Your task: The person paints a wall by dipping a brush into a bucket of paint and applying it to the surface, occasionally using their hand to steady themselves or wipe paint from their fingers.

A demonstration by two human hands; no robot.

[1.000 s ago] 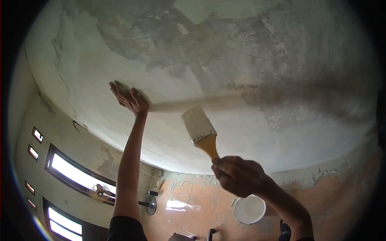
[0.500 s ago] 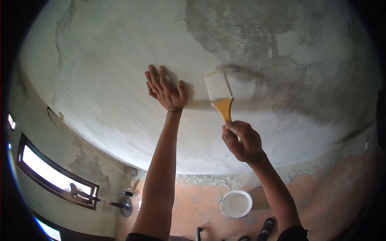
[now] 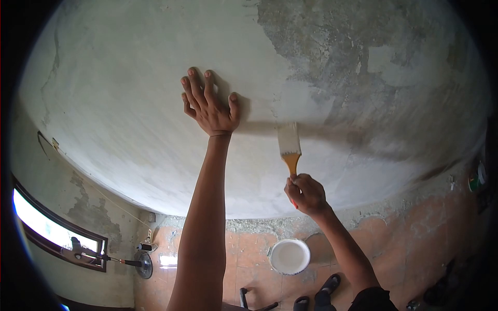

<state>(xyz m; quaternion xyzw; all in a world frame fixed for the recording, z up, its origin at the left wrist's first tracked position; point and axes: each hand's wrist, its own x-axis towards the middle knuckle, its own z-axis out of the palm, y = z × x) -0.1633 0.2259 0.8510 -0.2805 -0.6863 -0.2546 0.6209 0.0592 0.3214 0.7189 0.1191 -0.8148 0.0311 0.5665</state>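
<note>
Plaster wall (image 3: 129,129): matt, smooth at L, rough & pitted upper R. Paintbrush (image 3: 290,147): bristled, w/ smooth yellow handle. Bucket (image 3: 290,272): prob. plastic. Floor tiles (image 3: 251,249): semi-glossy, scuffed. Sleeve (image 3: 371,299): matt blk cloth.

single head-worn cam, wide-angle, round field with black corners. looks forward and down from the wearer's head height. patchy grey-white plastered wall (image 3: 129,150) is close, centre up to 12 o'clock; orange tiled floor (image 3: 249,259) farther off at 6, long dark-framed bright window (image 3: 52,223) at 8.

End of brush handle (image 3: 292,165) hidden by right-hand fingers (image 3: 305,184), black sleeve (image 3: 372,300) cropped below.
</note>
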